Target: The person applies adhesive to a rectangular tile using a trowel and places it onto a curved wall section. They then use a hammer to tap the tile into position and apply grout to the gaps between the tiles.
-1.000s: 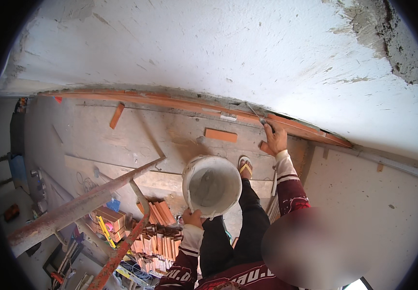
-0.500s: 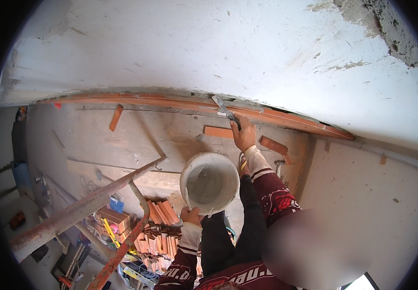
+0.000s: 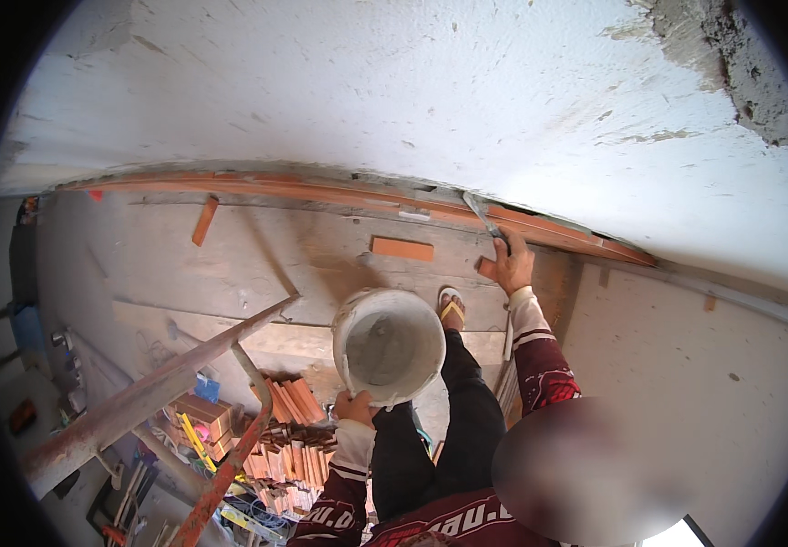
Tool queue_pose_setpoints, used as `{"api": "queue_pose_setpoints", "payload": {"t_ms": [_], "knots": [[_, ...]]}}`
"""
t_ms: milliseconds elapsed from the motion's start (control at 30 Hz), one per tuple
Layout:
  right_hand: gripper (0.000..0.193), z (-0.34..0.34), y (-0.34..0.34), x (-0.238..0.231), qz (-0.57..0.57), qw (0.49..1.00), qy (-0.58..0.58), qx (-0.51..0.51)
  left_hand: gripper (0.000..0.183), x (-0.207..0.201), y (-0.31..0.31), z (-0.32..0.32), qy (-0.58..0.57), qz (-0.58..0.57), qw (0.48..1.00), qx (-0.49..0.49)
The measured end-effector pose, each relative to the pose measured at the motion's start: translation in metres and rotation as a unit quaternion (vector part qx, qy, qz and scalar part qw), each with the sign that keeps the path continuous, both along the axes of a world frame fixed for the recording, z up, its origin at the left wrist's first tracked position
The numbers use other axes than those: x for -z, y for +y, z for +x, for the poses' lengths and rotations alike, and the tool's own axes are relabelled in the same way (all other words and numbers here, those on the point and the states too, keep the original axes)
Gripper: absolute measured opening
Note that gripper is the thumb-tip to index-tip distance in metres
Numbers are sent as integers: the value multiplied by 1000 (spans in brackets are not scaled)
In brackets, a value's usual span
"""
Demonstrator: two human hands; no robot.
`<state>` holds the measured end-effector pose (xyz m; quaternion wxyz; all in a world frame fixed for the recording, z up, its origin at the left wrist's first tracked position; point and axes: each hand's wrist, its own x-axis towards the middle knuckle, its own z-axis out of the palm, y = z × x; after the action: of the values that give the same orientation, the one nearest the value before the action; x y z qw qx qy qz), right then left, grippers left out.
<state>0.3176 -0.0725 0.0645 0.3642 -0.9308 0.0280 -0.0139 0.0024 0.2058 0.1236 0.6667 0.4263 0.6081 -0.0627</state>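
Observation:
My left hand (image 3: 355, 407) is closed on the near rim of a round bucket (image 3: 347, 319), whose inside holds grey wet mortar (image 3: 383, 349). Out ahead and to the right, my right hand (image 3: 514, 265) grips the dark handle of a putty knife (image 3: 480, 211). Its thin blade touches the gap along the top of a row of orange-red tile strips (image 3: 339, 194), where they meet the white wall (image 3: 339, 91). Grey mortar shows in parts of that gap; other parts look dark and hollow.
Loose tile strips (image 3: 402, 248) lie on the planks. A rusty metal pipe frame (image 3: 166, 372) rises at the left. Below it are stacked tile pieces (image 3: 298, 460), a yellow level (image 3: 195, 439) and cables. At the right stands a pale wall (image 3: 695, 383).
My right hand has moved right along the tile row with the putty knife, its blade now farther right at the gap. The bucket stays in my left hand. My sandalled foot shows more.

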Motion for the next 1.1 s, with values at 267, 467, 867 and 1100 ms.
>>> {"api": "queue_pose_setpoints", "payload": {"t_ms": [267,467,867,1100], "knots": [[27,-6,-69,-10,-84,996,-34,-11,40,2,6,1,-8,33,998,59],[30,-30,-28,-30,-47,996,-16,-71,32,-2,11,15,24,34,998,43],[18,-99,116,-17,-274,886,112,-357,22,14,6,22,-66,169,974,136],[16,-104,111,-1,-279,854,155,-412,22,-37,-10,63,-119,178,960,181]]}}
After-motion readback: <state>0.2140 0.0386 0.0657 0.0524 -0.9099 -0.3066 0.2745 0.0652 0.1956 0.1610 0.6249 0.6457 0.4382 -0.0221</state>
